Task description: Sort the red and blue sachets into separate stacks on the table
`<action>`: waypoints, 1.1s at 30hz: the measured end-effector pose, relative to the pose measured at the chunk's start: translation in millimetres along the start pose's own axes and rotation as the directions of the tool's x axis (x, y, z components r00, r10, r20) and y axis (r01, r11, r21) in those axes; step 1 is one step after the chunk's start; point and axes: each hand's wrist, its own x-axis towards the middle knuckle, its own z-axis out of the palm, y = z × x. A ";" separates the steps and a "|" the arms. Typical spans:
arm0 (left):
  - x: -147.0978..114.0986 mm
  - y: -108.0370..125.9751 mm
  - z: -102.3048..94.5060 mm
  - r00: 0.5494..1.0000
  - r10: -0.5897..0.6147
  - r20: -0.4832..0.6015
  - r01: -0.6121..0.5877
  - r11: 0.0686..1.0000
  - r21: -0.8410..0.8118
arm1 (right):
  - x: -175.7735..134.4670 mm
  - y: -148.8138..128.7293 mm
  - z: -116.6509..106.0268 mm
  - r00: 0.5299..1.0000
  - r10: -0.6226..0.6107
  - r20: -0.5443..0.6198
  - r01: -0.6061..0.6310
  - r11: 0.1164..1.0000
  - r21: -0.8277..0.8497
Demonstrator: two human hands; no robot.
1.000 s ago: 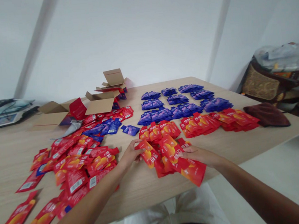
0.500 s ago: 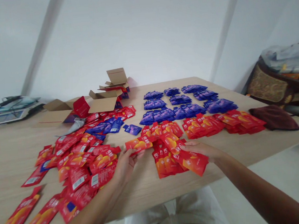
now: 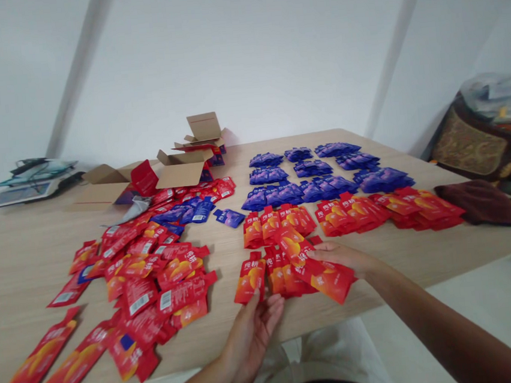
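My left hand (image 3: 256, 330) pinches the lower edge of a red pouch (image 3: 249, 278) with orange fruit printed on it, at the left end of a row of red pouches (image 3: 281, 278). My right hand (image 3: 340, 255) is closed on red pouches (image 3: 331, 279) held fanned over the right part of that same row. Left of my hands spreads a loose heap of red pouches (image 3: 139, 269), some with barcodes up. Behind my hands lie grouped red pouches (image 3: 279, 222), and further back sit several bunches of blue pouches (image 3: 271, 196).
Open cardboard boxes (image 3: 180, 170) stand at the back left, near a scale (image 3: 33, 189) with items piled on it. A single blue pouch (image 3: 230, 218) lies mid-table. A dark red cloth (image 3: 480, 203) rests at the right edge, near a patterned chair (image 3: 471, 134).
My left hand has brought its red pouch down and right, from beside the heap to the left end of the near row, turning it upright. My right hand has hardly moved.
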 end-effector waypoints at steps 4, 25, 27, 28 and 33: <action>-0.9 -0.1 1.7 0.967 -0.218 0.134 0.196 0.968 0.159 | 0.2 -3.7 6.0 1.000 -0.011 0.024 0.010 0.999 0.031; 73.0 103.5 58.8 0.885 0.253 0.391 -0.424 0.786 0.450 | 9.5 -18.5 9.8 0.996 -0.079 0.029 0.081 0.993 -0.089; 72.4 110.7 48.0 0.919 0.280 0.279 -0.376 0.838 0.396 | 10.1 -16.5 5.1 0.994 -0.098 -0.050 0.098 0.995 -0.010; 71.0 112.9 42.1 0.934 0.267 0.235 -0.342 0.856 0.387 | 10.3 -15.7 3.3 0.990 -0.107 -0.095 0.110 0.994 0.029; 53.1 99.4 14.1 0.982 0.083 0.169 -0.146 0.902 0.407 | 12.3 -9.8 0.5 0.976 -0.128 -0.175 0.140 0.988 0.059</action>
